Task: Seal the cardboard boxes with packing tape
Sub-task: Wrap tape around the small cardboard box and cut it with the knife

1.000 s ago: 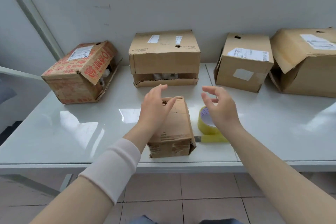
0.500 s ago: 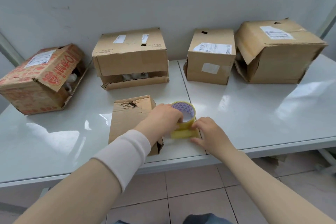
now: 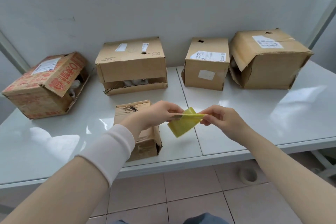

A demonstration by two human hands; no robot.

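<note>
I see the left hand (image 3: 160, 113) curled round the yellow tape roll (image 3: 182, 126), holding it over the counter (image 3: 254, 120). The right hand (image 3: 222, 121) pinches the roll's top edge. The small box (image 3: 127, 114) lies just left of the roll, under the left wrist. Along the wall: a red-printed box (image 3: 36, 92), a wide box (image 3: 132, 65), a labelled box (image 3: 205, 71) and a big box (image 3: 269, 67).

Close together, left hand (image 3: 160, 114) and right hand (image 3: 221, 121) seemingly pinch.
</note>
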